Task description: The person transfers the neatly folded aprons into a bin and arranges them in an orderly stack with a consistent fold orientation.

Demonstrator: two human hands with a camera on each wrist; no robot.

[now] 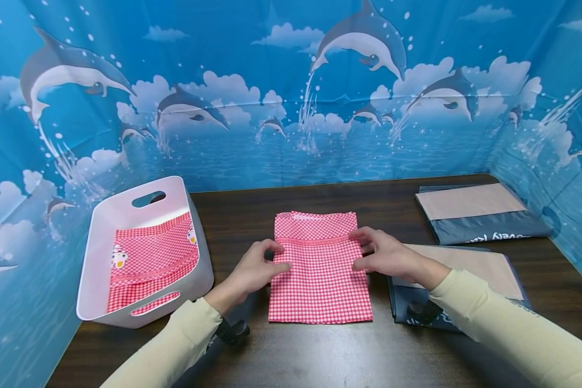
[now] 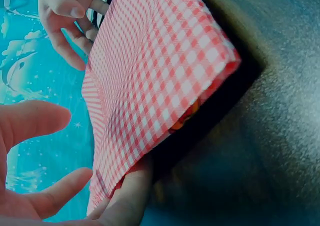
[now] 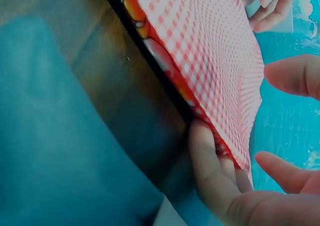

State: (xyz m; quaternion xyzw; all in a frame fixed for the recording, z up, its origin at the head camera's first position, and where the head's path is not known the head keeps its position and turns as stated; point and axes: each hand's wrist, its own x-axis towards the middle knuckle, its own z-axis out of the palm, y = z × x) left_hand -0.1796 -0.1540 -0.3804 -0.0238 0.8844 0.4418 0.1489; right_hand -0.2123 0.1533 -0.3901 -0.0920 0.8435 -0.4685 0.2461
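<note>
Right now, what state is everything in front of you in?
Middle checked cloth: folded, lying between the hands
Left hand: some fingers under that cloth's edge
Right hand: some fingers under its other edge
White bin: upright, open-topped, holding cloth
Binned cloth: layered
Far package: lying flat
Near package: lying flat, partly hidden
Dolphin backdrop: hanging, lightly creased

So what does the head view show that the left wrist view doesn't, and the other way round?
Only the head view: the white bin with checked fabric inside, and pale sleeves.
Only the left wrist view: orange print beneath the red checked cloth, and fingers tucked under its edge.
Both: that cloth, left hand, right hand and blue backdrop.
</note>
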